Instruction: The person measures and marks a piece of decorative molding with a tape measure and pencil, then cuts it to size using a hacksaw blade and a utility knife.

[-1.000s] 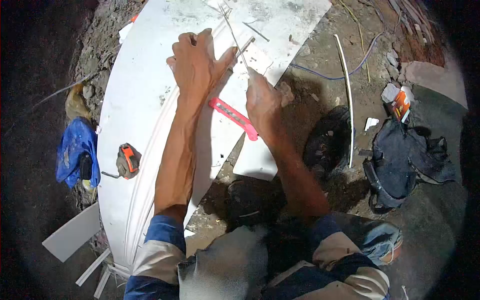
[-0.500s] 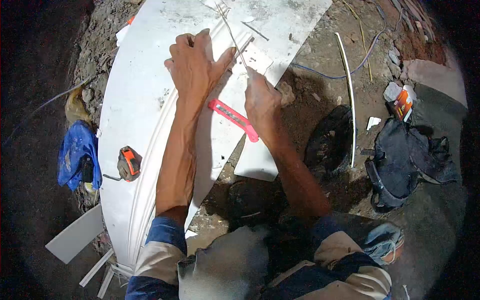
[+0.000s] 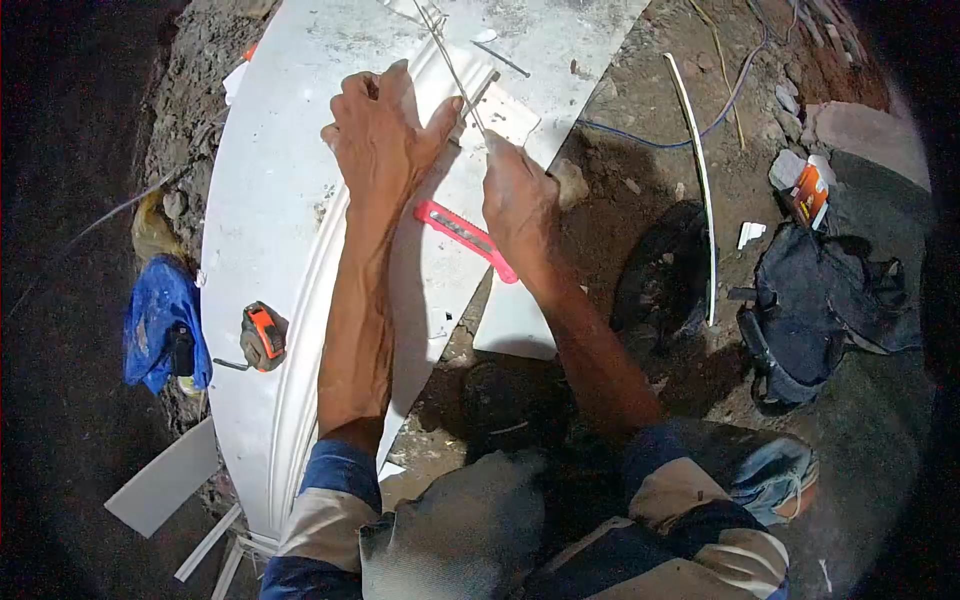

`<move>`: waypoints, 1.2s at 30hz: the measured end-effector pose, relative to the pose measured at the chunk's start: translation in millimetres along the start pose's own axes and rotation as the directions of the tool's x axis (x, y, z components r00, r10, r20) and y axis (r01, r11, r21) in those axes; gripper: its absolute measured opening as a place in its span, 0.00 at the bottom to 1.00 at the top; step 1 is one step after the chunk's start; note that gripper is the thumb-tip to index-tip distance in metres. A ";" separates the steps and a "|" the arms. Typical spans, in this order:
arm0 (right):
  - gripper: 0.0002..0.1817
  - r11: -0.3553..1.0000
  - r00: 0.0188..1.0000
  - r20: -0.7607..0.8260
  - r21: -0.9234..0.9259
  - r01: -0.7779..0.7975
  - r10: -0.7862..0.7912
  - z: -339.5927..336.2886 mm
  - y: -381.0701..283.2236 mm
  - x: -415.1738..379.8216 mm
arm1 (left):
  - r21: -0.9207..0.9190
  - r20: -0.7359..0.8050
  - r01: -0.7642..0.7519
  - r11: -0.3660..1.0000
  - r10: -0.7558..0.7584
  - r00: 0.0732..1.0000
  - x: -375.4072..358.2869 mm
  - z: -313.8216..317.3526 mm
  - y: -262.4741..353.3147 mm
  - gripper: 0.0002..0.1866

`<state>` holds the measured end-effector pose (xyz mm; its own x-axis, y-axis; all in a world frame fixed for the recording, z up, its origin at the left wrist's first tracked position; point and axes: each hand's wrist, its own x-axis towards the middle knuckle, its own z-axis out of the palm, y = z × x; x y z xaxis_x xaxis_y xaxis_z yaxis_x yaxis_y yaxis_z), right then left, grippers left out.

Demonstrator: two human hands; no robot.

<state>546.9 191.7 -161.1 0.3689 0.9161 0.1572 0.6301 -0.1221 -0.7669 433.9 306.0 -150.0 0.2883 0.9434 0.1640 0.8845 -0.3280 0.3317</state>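
Observation:
A long white grooved moulding (image 3: 316, 300) runs lengthwise over a white board (image 3: 270, 200). My left hand (image 3: 385, 125) grips the moulding near its far end, fingers bent over one side and thumb on the other. In my right hand (image 3: 518, 195) is a thin saw (image 3: 455, 72), closed in the fist by its near end. Its narrow blade slants up and left across the moulding just beyond my left thumb. The saw's handle is hidden in the fist. A pink utility knife (image 3: 465, 240) lies on the board between my forearms.
An orange and black tape measure (image 3: 264, 336) rests on the board's left side. A nail-like rod (image 3: 502, 58) lies near the moulding's far end. On the ground are a blue cloth or bag (image 3: 165, 320), a dark bag (image 3: 815, 310), a thin white strip (image 3: 697, 180) and white offcuts (image 3: 165, 478).
The saw and my right hand have shifted slightly along the blade's line. My left hand keeps its hold on the moulding. The whole view has moved a little.

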 end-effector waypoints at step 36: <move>0.15 0.994 0.996 0.055 -0.088 -0.067 0.072 7.3 -3.5 16.8 | -0.089 0.122 -0.077 0.993 0.088 0.989 -3.9 -8.4 -4.7 0.49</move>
<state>545.9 210.4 -160.4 0.3750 0.9246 0.0671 0.6616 -0.2162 -0.7180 425.5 303.5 -144.5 0.4074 0.9099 0.0783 0.8235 -0.4031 0.3993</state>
